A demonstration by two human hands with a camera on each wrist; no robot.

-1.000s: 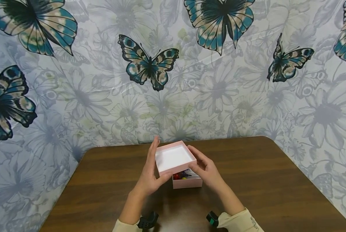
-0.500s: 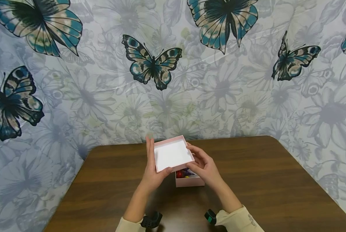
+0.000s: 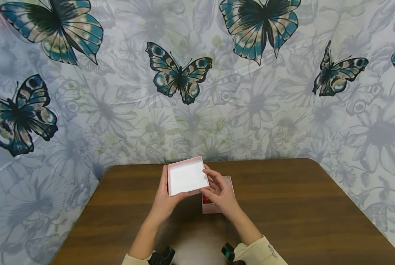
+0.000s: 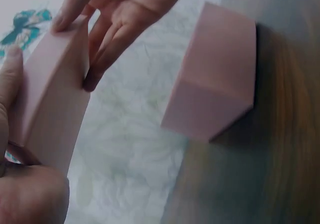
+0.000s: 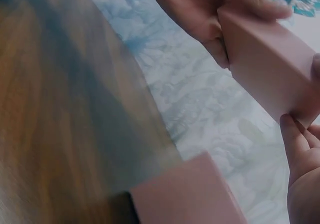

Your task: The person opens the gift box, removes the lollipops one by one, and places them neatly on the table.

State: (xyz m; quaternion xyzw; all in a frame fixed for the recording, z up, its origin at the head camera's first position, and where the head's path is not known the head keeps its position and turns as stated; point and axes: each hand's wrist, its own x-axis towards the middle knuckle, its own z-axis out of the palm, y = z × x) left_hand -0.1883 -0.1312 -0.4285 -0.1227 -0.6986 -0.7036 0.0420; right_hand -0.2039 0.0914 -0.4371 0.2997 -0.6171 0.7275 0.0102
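Both hands hold a pink box lid (image 3: 187, 177) above the table, its white inside facing up. My left hand (image 3: 165, 200) grips its left and near edges, thumb on the near rim. My right hand (image 3: 218, 190) pinches the right edge. The lid (image 4: 50, 109) fills the left of the left wrist view, with the right hand's fingers (image 4: 117, 19) on its far end. The lid (image 5: 267, 59) also shows in the right wrist view. The pink box base (image 3: 214, 209) stands on the table under my right hand, with red items (image 3: 205, 200) inside, mostly hidden. The base (image 4: 215, 84) (image 5: 185, 194) shows from both wrists.
The brown wooden table (image 3: 300, 206) has rounded far corners and bare wood to the left and right of the box. A butterfly-and-flower printed sheet (image 3: 250, 103) hangs close behind the table's far edge and along both sides.
The lid has moved left and slightly away, off the box base, with both hands still on it. The base has stayed put on the table.
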